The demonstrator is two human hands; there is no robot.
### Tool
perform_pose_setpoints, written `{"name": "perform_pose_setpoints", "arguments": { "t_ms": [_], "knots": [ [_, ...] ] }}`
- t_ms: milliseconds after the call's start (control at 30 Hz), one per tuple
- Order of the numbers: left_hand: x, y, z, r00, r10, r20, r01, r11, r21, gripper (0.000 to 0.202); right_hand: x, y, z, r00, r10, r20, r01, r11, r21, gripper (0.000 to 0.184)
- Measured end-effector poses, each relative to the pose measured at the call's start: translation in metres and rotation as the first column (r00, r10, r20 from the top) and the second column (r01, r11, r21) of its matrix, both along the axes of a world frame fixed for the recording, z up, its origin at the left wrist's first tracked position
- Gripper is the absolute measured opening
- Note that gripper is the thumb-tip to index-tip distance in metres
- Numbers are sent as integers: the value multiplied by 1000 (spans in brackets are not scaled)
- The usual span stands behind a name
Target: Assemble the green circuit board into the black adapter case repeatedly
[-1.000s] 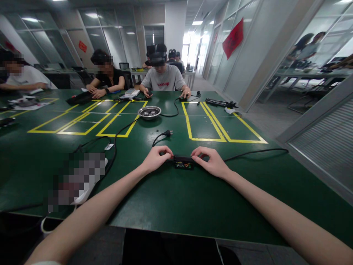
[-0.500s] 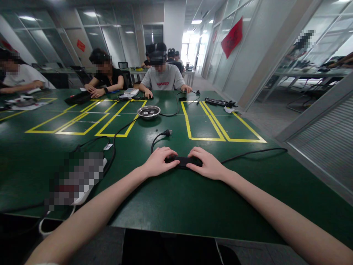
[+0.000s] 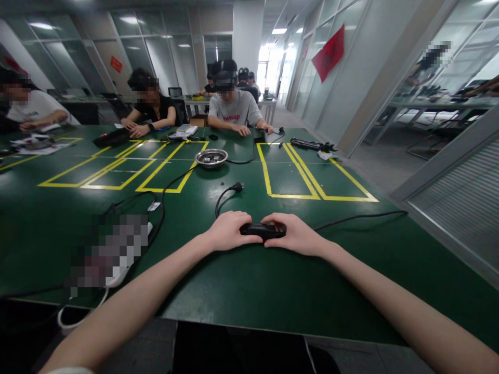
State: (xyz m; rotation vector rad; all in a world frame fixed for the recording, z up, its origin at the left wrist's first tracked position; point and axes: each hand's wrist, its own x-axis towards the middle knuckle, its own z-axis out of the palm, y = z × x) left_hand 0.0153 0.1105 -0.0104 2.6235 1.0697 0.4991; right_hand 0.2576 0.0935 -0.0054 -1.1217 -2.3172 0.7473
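A black oblong block (image 3: 262, 230), whose exact kind I cannot make out, is held level between my two hands just above or on the green table (image 3: 234, 291). My left hand (image 3: 232, 231) grips its left end, thumb along the near side and fingers over the far side. Around the right end my right hand (image 3: 294, 234) is curled in the same way. Beyond my left hand, a black power plug (image 3: 237, 187) lies on the table, its cord running back towards that hand. Another black cord (image 3: 362, 214) trails off to the right from behind my right hand.
A metal bowl (image 3: 211, 158) with small metal parts stands farther off. To my left lies a white power strip (image 3: 125, 272), partly blurred out, among cords. Yellow tape rectangles (image 3: 294, 197) mark the table. Across it, a person in grey (image 3: 234, 111) handles a black item.
The block has been turned, its broad flat face giving way to a rounded, narrower side. My hands have come slightly closer together. Opposite, the person's hand has left a small dark item.
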Motion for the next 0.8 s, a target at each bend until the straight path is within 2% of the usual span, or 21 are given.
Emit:
{"name": "perform_pose_setpoints", "arguments": {
  "t_ms": [267,367,467,567,667,800],
  "knots": [
    [-7,-1,1,991,-99,87,104,993,-52,29,5,1,1,991,130,-5,-130,989,75,23],
    [-7,-2,-1,991,-110,74,110,994,2,25,1,-1,-6,998,57,12,-58,985,165,16],
    [-2,-3,-5,997,-63,45,59,995,83,30,-6,-2,-14,998,-43,43,30,959,281,24],
    [2,-2,-9,999,-20,48,14,993,116,41,-9,-2,-18,995,-74,68,45,935,353,29],
    [3,-1,-10,996,-29,88,22,997,73,42,-7,0,-17,996,-51,70,22,927,374,25],
    [-3,1,-7,982,-32,189,40,998,-39,30,-1,3,-14,996,48,69,-69,936,346,24]
  ]
}}
